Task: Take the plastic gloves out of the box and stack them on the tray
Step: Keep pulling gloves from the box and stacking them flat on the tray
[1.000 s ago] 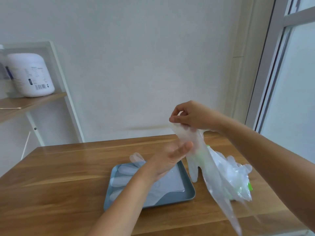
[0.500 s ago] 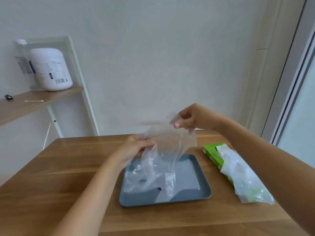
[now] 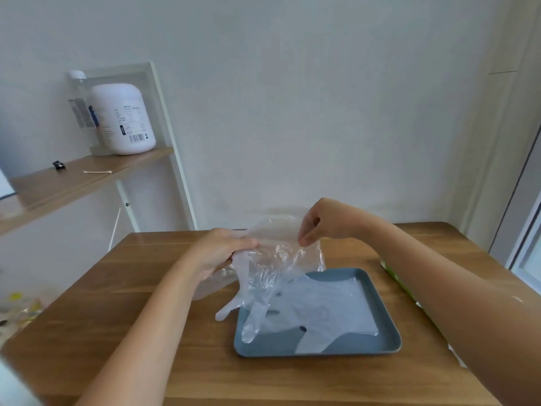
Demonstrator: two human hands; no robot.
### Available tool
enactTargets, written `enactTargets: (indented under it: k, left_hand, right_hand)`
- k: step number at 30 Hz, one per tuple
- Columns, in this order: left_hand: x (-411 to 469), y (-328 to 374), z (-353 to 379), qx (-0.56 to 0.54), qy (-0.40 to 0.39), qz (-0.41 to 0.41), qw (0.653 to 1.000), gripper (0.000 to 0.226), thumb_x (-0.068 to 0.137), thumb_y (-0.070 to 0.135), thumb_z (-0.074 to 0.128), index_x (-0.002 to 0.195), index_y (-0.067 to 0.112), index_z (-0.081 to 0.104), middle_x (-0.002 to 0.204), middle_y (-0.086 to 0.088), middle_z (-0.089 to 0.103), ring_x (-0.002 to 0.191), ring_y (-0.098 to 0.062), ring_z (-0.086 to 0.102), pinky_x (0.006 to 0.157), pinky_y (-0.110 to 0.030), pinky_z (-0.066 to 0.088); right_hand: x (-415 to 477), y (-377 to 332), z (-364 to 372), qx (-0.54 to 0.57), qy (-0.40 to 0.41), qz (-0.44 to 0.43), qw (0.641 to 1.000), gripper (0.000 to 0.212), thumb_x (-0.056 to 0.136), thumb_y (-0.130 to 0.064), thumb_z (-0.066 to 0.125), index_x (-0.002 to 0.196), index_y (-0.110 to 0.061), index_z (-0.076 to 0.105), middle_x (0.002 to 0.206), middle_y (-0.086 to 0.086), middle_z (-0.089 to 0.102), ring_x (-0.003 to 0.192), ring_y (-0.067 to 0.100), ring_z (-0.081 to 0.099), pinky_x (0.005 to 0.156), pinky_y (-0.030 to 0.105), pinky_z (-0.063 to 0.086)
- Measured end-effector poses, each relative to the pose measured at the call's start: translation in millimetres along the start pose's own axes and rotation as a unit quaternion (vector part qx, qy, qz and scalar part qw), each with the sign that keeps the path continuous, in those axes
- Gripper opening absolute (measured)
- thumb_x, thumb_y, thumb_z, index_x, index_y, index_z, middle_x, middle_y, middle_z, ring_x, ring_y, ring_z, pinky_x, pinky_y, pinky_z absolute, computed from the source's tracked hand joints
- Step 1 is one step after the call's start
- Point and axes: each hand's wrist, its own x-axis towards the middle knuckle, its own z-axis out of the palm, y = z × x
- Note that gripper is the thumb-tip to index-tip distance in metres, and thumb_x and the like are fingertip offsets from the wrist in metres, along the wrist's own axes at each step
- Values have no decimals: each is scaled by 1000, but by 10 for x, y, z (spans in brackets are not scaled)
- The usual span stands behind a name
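Note:
A clear plastic glove (image 3: 272, 268) hangs in the air between my two hands, its fingers drooping over the left end of the blue-grey tray (image 3: 389, 326). My left hand (image 3: 219, 253) grips the glove's left edge. My right hand (image 3: 325, 224) pinches its right upper edge between thumb and fingers. Flat clear gloves (image 3: 330, 312) lie stacked in the tray. The green glove box (image 3: 393, 275) lies to the right of the tray, mostly hidden behind my right forearm.
The wooden table (image 3: 146, 288) reaches to the wall. A white-framed wooden shelf (image 3: 87, 174) at the left holds a white tub (image 3: 121, 118) and a clear bottle (image 3: 79, 98). A window frame stands at the far right.
The view has shifted left, so the tray now sits right of centre and my right arm hides the box. Both hands carry the spread glove a little lower and leftward over the tray.

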Motion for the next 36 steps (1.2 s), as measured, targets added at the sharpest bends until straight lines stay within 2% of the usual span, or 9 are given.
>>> enactTargets:
  k: [2,6,8,12,15,22,26,31,36]
  left_hand:
    - [29,-30,-93,19,50,15,998,23,82,23,75,103,12,75,107,-1,73,104,-18,66,98,-31,47]
    - [-62,85,-240,9,163,100,981,8,84,16,73,85,24,75,84,10,75,86,-5,67,72,-16,49]
    - [-182,188,-273,49,188,176,965,10,82,15,75,80,25,74,86,11,72,87,-3,65,77,-14,45]
    - [-443,227,-66,156,141,238,948,19,79,17,75,70,34,73,92,18,68,92,7,60,92,-12,38]
    - [-486,104,203,257,105,238,931,13,80,31,72,70,39,68,95,25,62,98,12,54,118,-33,15]
    - [-412,-333,792,378,16,215,900,18,94,39,57,99,31,71,110,24,57,109,14,39,114,-28,-21]
    - [-361,-480,958,407,-22,207,889,16,95,34,56,103,31,70,115,20,56,116,8,40,110,-29,-25]
    - [-278,-537,851,410,-13,150,900,35,91,3,44,99,29,67,111,18,55,114,5,43,118,-39,-17]
    - [-195,-431,902,355,77,164,917,32,100,13,42,121,25,62,127,16,53,122,5,39,117,-21,-1]
  right_hand:
    - [40,-34,84,10,7,0,1000,11,75,-10,78,76,-20,74,62,-9,65,43,-3,53,50,10,41]
    - [76,-106,232,99,79,-27,992,16,82,2,68,77,-13,70,80,4,70,46,6,61,52,16,48]
    - [73,-98,270,119,95,-54,987,22,82,2,67,73,-17,68,74,-2,69,57,3,65,57,13,47]
    - [-3,59,332,108,100,-75,986,17,80,1,68,80,-16,72,92,-3,74,87,5,68,80,19,53]
    - [-109,264,401,82,98,-72,989,33,73,13,51,78,-12,72,105,-4,71,103,8,64,91,24,50]
    - [-307,909,684,-6,54,9,998,46,79,13,52,65,-28,67,122,-13,57,112,3,54,82,2,39]
    - [-413,1071,750,-32,24,34,999,41,80,8,61,66,-30,65,131,-12,52,100,-10,49,81,-3,38]
    - [-527,1130,735,-45,34,52,997,42,75,20,49,76,-18,67,142,-7,45,123,10,49,95,12,42]
    - [-649,1068,786,-39,90,83,992,41,79,17,54,72,-22,64,142,-6,45,124,11,49,90,11,42]
